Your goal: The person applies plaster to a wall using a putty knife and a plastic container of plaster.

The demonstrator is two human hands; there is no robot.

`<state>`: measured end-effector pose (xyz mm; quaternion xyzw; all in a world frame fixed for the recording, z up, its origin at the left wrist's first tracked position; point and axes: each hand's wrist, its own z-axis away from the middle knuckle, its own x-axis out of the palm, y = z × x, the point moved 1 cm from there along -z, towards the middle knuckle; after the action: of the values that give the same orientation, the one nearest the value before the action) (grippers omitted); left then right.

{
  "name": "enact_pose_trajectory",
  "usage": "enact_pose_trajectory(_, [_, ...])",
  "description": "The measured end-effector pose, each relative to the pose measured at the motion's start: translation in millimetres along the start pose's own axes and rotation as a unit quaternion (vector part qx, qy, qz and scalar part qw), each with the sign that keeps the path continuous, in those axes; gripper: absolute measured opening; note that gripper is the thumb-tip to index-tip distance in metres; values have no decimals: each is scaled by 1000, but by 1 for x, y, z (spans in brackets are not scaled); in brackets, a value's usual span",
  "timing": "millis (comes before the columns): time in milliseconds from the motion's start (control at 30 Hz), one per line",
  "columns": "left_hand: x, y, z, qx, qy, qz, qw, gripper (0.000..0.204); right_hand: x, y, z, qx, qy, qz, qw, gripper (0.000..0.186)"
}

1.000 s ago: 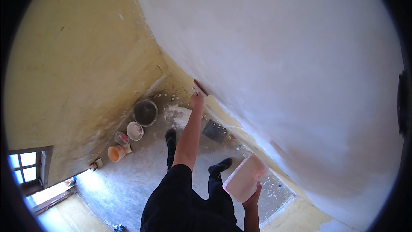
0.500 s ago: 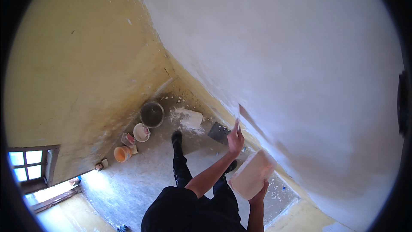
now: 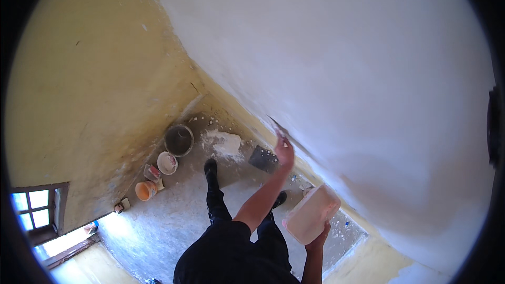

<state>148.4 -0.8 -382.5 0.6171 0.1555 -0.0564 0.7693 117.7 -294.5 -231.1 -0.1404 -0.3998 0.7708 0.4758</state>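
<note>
A white wall (image 3: 368, 73) takes up most of the right side, its coat ending above a strip of bare yellow along the foot. The yellow wall (image 3: 89, 84), scuffed and marked, fills the left and meets it in a corner. Below lies the grey floor (image 3: 173, 226), speckled with white near the white wall. The person, in a black shirt (image 3: 226, 255), stands on it in dark footwear. At lower left a small window (image 3: 39, 210) with crossed bars lets in light. A pale pink tray (image 3: 310, 215) is held tilted beside the foot of the white wall. Near the corner stands a dark bucket (image 3: 179, 140), with a white patch (image 3: 223, 142) on the floor to its right and a dark sheet (image 3: 263, 159) beyond that. A white tub (image 3: 167, 163), an orange pail (image 3: 145, 191) and, between them, a clear box (image 3: 152, 173) line the yellow wall. The right hand (image 3: 317, 236) grips the tray by its near right edge, fingers partly hidden. The left hand (image 3: 284, 152), blurred, has its fingers curled closely round the scraper (image 3: 278, 125), whose thin blade lies along the lower white wall; whether it touches cannot be told. Smallest are blue bits (image 3: 347, 223) on the floor, right of the tray.
</note>
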Motion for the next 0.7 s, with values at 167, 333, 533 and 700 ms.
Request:
enact_pose_trajectory(167, [-4,-11,78,80,-95,8,992,55,22,-16,9,58,10,-128,990,65])
enact_pose_trajectory(333, [-45,-74,85,-20,-135,-68,988,24,14,-6,8,9,-36,-17,999,65])
enact_pose_trajectory(533, [-40,-159,-110,-147,42,48,987,32,32,-12,15,62,-38,-136,988,60])
enact_pose_trajectory(700, [-17,-154,-162,-196,14,138,971,31,16,-4,10,26,-33,10,999,59])
